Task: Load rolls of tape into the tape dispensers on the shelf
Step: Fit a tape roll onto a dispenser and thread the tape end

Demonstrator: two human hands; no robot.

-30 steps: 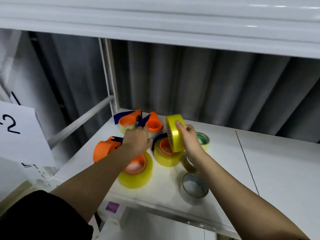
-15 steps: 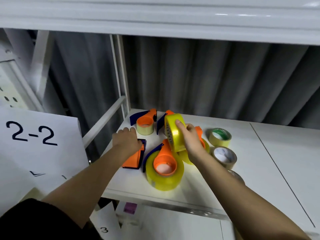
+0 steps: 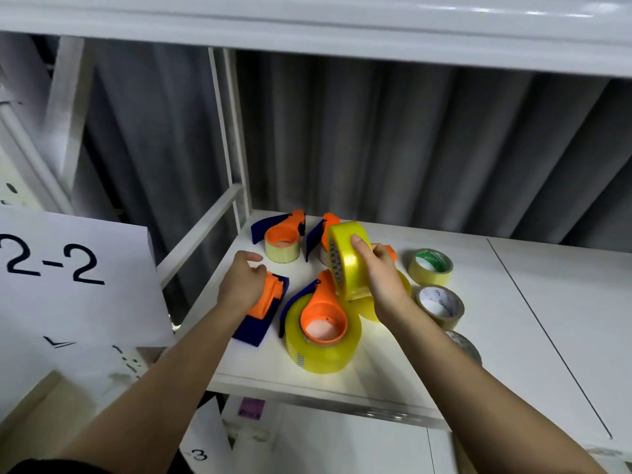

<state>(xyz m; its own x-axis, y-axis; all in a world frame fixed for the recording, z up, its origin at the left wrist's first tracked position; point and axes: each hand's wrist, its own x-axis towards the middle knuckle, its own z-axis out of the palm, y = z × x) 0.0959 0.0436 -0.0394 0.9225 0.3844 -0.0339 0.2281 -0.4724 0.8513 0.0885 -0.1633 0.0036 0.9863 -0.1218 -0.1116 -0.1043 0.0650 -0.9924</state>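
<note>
While the right hand (image 3: 383, 282) keeps the glossy yellow roll of packing tape (image 3: 347, 258) pinched on edge between thumb and fingers, the left hand (image 3: 241, 283) has slid off the loaded dispensers and now rests, fingers loosely spread, on the empty orange-and-navy plastic tape dispenser (image 3: 265, 309) lying flat on the white metal shelf (image 3: 513, 336). That dispenser sits just left of the held roll and lower; a full dispenser wearing a fat yellow roll (image 3: 321, 333) lies directly beneath the grip. I'd judge the empty one gets lifted next to receive the roll.
</note>
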